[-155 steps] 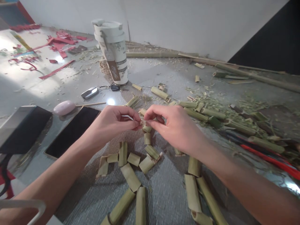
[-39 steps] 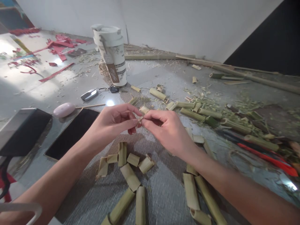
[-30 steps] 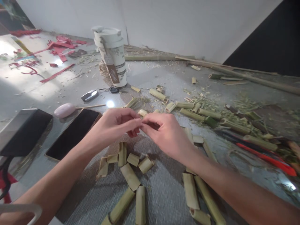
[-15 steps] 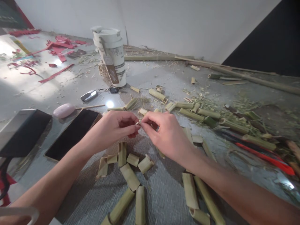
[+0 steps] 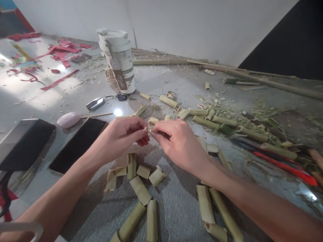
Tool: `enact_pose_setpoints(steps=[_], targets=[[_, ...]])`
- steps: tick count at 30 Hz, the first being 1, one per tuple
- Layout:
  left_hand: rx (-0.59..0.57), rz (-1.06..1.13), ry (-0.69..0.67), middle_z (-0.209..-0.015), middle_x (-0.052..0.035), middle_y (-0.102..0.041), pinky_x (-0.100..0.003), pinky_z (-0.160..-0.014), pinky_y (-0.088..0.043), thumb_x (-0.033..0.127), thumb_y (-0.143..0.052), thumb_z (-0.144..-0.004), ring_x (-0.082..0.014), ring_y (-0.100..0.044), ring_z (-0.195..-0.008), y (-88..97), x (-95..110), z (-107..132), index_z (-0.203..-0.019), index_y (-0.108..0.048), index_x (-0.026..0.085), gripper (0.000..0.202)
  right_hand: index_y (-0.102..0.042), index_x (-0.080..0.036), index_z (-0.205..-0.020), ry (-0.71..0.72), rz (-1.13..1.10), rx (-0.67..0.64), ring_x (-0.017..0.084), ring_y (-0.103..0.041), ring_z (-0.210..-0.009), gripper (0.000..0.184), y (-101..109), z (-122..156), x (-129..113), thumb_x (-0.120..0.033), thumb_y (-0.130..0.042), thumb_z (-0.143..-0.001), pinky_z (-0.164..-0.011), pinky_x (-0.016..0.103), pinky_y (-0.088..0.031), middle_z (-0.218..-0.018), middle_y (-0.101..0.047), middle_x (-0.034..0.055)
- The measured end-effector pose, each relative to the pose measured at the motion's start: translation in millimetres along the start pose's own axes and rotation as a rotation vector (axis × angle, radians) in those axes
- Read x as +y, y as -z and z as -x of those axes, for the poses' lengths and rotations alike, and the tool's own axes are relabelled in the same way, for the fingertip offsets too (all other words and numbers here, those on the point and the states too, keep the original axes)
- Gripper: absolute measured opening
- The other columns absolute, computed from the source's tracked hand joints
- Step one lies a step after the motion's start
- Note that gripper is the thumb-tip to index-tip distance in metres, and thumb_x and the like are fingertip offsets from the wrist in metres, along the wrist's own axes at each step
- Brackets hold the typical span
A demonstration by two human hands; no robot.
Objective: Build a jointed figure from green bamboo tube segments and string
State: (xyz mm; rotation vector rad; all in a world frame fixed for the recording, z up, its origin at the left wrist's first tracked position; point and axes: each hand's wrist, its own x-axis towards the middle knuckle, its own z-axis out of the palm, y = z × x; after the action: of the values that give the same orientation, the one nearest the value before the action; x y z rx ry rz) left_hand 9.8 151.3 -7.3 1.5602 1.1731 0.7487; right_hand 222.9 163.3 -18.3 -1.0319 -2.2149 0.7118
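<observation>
Fingertips pinched, my left hand (image 5: 127, 134) and my right hand (image 5: 178, 143) almost meet above the middle of the table. Between them shows a thin pale strand (image 5: 149, 128); its kind is too small to make out, and most of it is hidden by the fingers. Just beyond the hands lies a short cut bamboo piece (image 5: 153, 120). Below them are several bamboo tube pieces, among them an upright one (image 5: 131, 166) and a slanted one (image 5: 140, 190). More bamboo pieces (image 5: 205, 205) lie under my right forearm.
A white lidded tumbler (image 5: 118, 64) stands at the back. On the left are a black phone (image 5: 78, 144), a pink oval object (image 5: 68, 120) and a dark box-like device (image 5: 26, 143). Bamboo shavings (image 5: 219, 104) and a red-and-black tool (image 5: 282, 164) lie right. Red scraps (image 5: 63, 50) lie far left.
My fingertips have drawn slightly apart, and the small pale bit at the left fingertips is less visible. Both hands stay in nearly the same place; the view shifts a little.
</observation>
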Motion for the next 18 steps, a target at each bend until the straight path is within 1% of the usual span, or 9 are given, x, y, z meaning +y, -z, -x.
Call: enact_pose_setpoints(steps=[3,6,10,12,15,18], targets=[[-0.019,-0.013,0.009,-0.081,-0.0027,-0.078,-0.027,-0.074,-0.063,0.038,-0.070,-0.100,-0.0181,-0.077,-0.078,-0.1,-0.2,-0.8,-0.095,-0.073,0.021,0.017,-0.070,-0.021,-0.080,-0.005,0.015,-0.004,0.015,-0.058,-0.072,0.026,-1.6,-0.7,0.3,-0.013,-0.058,-0.102,-0.076,0.033,-0.037,-0.079,-0.072,0.0002],[-0.023,-0.022,0.017,-0.079,-0.0016,-0.078,-0.024,-0.072,-0.061,0.035,-0.071,-0.099,-0.0166,-0.076,-0.076,-0.7,1.0,-0.3,-0.094,-0.074,0.022,0.015,-0.069,-0.021,-0.080,-0.016,0.036,0.000,0.015,-0.057,-0.071,0.026,-2.3,0.0,0.8,-0.013,-0.058,-0.102,-0.077,0.035,-0.036,-0.076,-0.071,-0.0002],[-0.004,-0.042,0.034,-0.081,-0.0007,-0.078,-0.022,-0.070,-0.058,0.034,-0.076,-0.096,-0.0153,-0.074,-0.077,-0.5,3.1,1.2,-0.097,-0.079,0.023,0.012,-0.071,-0.021,-0.083,-0.030,0.017,0.005,0.015,-0.058,-0.072,0.025,-1.7,1.9,0.5,-0.013,-0.057,-0.102,-0.077,0.034,-0.035,-0.077,-0.071,-0.0003],[0.013,-0.062,0.036,-0.080,-0.0005,-0.078,-0.021,-0.069,-0.057,0.034,-0.079,-0.094,-0.0149,-0.073,-0.075,0.0,3.8,1.3,-0.095,-0.081,0.023,0.012,-0.071,-0.021,-0.084,-0.023,0.010,0.007,0.015,-0.058,-0.073,0.024,-1.7,2.4,-0.2,-0.013,-0.058,-0.102,-0.077,0.034,-0.034,-0.077,-0.071,-0.0007],[0.023,-0.075,0.026,-0.076,-0.0002,-0.077,-0.021,-0.067,-0.056,0.033,-0.079,-0.093,-0.0145,-0.072,-0.071,0.8,4.7,0.7,-0.089,-0.079,0.022,0.012,-0.071,-0.021,-0.084,-0.013,0.029,0.007,0.015,-0.057,-0.073,0.024,-2.4,2.4,-1.5,-0.012,-0.058,-0.102,-0.080,0.035,-0.033,-0.076,-0.069,-0.0017],[0.003,-0.095,0.003,-0.076,-0.0002,-0.077,-0.021,-0.067,-0.056,0.032,-0.077,-0.094,-0.0148,-0.073,-0.072,1.1,5.6,0.3,-0.089,-0.076,0.021,0.012,-0.070,-0.021,-0.083,-0.018,0.045,-0.001,0.015,-0.057,-0.073,0.025,-2.9,2.3,-1.6,-0.010,-0.057,-0.101,-0.081,0.036,-0.032,-0.077,-0.070,-0.0018]])
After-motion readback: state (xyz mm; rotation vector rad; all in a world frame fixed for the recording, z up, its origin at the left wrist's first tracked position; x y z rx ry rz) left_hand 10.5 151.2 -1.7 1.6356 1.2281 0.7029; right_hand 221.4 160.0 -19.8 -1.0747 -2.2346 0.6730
